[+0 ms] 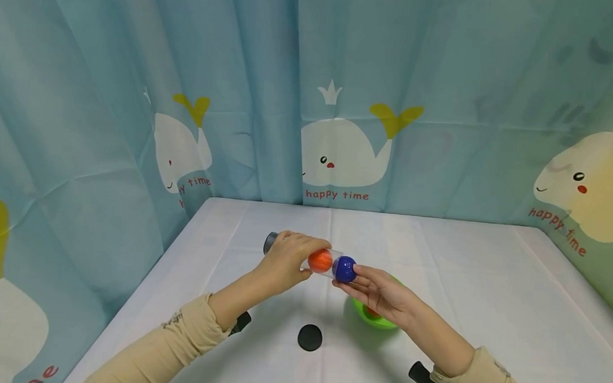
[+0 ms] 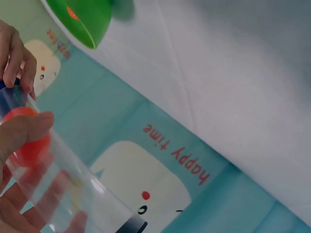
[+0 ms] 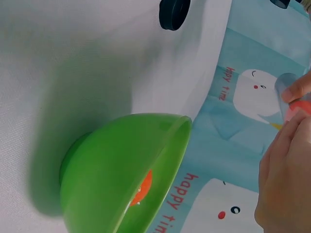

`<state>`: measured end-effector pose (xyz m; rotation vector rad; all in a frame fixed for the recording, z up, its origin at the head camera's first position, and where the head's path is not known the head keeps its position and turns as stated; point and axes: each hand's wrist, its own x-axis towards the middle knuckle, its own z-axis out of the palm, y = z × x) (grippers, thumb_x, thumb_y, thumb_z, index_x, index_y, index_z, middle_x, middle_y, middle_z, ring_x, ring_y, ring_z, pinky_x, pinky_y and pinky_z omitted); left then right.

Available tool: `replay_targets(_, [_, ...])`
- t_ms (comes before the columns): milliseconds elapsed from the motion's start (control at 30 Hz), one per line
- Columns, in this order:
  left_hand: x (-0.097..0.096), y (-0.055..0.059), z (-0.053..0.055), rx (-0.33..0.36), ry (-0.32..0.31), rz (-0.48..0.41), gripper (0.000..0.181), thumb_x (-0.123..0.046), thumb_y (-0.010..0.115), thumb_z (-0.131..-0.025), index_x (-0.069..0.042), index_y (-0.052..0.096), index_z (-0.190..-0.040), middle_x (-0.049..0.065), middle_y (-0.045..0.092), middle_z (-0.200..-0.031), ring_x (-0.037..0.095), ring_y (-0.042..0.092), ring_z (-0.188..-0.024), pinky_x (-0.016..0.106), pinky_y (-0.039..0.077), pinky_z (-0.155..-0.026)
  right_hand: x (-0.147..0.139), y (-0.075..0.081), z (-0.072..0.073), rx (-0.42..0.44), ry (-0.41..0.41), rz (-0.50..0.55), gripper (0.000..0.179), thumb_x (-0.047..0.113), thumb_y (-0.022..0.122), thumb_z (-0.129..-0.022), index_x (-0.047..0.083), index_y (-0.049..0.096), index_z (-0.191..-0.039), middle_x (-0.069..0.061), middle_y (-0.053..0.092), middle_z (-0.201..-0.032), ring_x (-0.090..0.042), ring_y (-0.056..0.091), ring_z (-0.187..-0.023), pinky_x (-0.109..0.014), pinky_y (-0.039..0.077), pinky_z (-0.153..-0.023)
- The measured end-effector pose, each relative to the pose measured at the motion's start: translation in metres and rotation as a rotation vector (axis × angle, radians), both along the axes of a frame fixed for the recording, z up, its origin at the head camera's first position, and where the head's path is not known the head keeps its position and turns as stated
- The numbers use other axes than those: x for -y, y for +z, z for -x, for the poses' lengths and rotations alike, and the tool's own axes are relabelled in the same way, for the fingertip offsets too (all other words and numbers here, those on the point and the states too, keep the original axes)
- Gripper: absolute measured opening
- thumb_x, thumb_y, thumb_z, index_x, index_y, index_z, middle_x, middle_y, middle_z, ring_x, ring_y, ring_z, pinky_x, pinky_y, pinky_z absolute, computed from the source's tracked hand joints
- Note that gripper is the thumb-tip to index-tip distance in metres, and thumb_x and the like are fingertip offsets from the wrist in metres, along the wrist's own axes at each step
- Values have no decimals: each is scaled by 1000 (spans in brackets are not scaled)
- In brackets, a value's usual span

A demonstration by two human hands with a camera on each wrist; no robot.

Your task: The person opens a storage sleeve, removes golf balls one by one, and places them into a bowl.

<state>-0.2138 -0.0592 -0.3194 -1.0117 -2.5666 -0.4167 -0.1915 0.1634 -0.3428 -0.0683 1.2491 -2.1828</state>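
My left hand [image 1: 284, 262] grips a clear plastic tube [image 2: 92, 189], tilted above the table. A dark cap [image 1: 269, 243] covers the tube's left end. Inside, near the other end, lies an orange ball [image 1: 320, 260]. My right hand [image 1: 384, 297] pinches a blue ball [image 1: 344, 269] at the tube's right end; the ball appears partly within the mouth. Below the right hand stands a green bowl [image 3: 112, 165], partly hidden by that hand in the head view. An orange ball [image 3: 143, 187] shows inside the bowl.
A round black lid [image 1: 310, 337] lies on the white-covered table [image 1: 469, 269], left of the bowl. Light blue curtains [image 1: 259, 96] with whale prints stand along the back and sides. Black devices [image 1: 425, 379] are strapped by the wrists.
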Motion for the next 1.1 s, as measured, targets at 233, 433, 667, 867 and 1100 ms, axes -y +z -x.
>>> replay_targets(233, [0,-5,-1,56,17,-21,54,-6,84,-67,-14,61,-116,2,69,-111,23,63,-102,45,47,-90,-2,-1,-1,-2,10,16,64,15,47,-99,-11,10,-144,-11,63,-107,-18,66,-100,-22,50,-90])
replay_targets(433, [1,-7,-3,60,24,-49,52,-7,82,-70,-15,60,-116,4,69,-111,25,63,-103,46,46,-90,-3,-2,-1,-22,14,3,63,17,48,-99,-11,12,-143,-10,64,-107,-17,66,-100,-23,50,-90])
replay_targets(667, [3,-8,-3,123,29,-75,51,-6,81,-71,-15,60,-116,5,67,-114,29,61,-107,51,44,-92,-6,-3,0,-38,24,2,61,15,48,-99,-13,16,-141,-10,64,-107,-17,66,-101,-23,50,-91])
replay_targets(867, [6,-10,-2,139,50,-84,52,-6,81,-71,-15,60,-117,5,68,-114,29,62,-105,51,45,-90,-7,-5,1,-23,17,-13,49,14,48,-98,-11,28,-135,-9,65,-105,-17,66,-100,-23,50,-91])
replay_targets(1100, [9,-10,-2,152,68,-93,52,-6,81,-71,-15,60,-118,5,67,-115,28,62,-107,51,45,-91,-10,-9,1,-42,20,-14,55,13,48,-98,-14,22,-138,-8,66,-106,-17,65,-101,-24,50,-92])
